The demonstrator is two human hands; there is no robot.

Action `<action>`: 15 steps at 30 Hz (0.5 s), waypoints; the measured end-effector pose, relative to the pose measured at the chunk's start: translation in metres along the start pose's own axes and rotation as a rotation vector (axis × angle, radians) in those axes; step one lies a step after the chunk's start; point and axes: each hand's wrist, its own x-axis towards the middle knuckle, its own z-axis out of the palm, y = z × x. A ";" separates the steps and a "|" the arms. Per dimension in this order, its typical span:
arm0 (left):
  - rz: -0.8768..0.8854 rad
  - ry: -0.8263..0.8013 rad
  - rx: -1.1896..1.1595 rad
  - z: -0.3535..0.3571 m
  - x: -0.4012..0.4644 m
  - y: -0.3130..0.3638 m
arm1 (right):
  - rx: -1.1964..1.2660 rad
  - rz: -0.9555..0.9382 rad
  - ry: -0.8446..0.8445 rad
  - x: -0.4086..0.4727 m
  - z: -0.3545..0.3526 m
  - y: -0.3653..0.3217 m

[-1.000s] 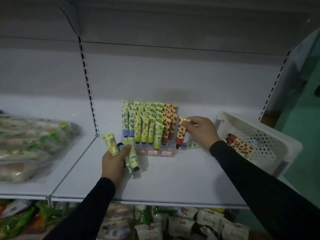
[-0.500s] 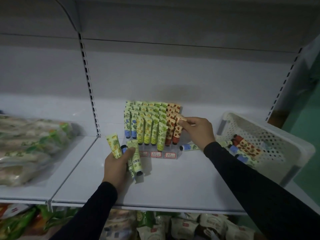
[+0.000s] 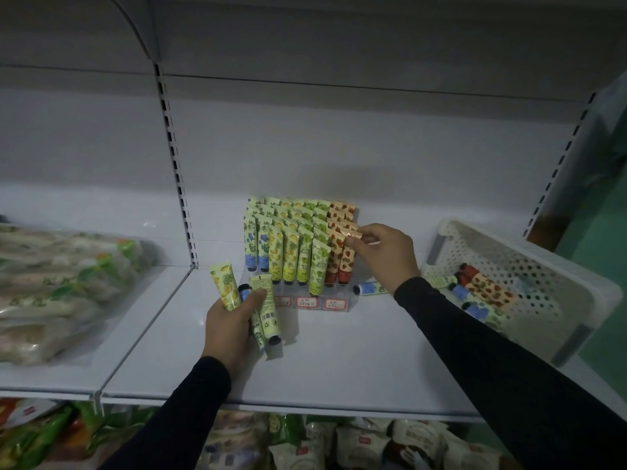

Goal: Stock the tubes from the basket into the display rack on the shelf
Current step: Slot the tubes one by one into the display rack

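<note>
A clear display rack (image 3: 307,301) on the white shelf holds rows of upright tubes: blue, yellow, green and orange strawberry ones. My right hand (image 3: 385,254) pinches the crimped top of an orange strawberry tube (image 3: 346,262) standing in the rack's front right slot. My left hand (image 3: 230,325) grips three tubes in front of the rack: a yellow pineapple tube (image 3: 224,284), a pale green tube (image 3: 266,308) and a blue-capped one between them. A white perforated basket (image 3: 529,262) at the right holds several more tubes (image 3: 485,290). One blue tube (image 3: 369,288) lies on the shelf beside the rack.
Bagged vegetables (image 3: 57,283) fill the shelf section to the left. Packaged snacks (image 3: 339,442) sit on the shelf below. A slotted upright (image 3: 176,171) divides the shelf back. The shelf's front edge (image 3: 305,407) runs across below my arms.
My right hand has brought the orange strawberry tube from beside the rack into its front right slot. My left hand has stayed in place with its tubes.
</note>
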 end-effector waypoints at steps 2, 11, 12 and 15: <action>-0.004 0.000 0.001 0.000 0.000 0.000 | -0.033 -0.021 0.013 0.000 -0.001 -0.002; 0.012 0.012 0.037 -0.001 0.000 0.000 | -0.110 -0.057 0.034 0.001 0.000 -0.003; 0.014 0.011 0.037 -0.001 0.000 0.001 | -0.115 -0.056 0.027 0.002 -0.001 -0.003; 0.010 0.005 0.012 0.003 -0.004 0.003 | -0.122 -0.058 0.005 0.004 -0.003 -0.002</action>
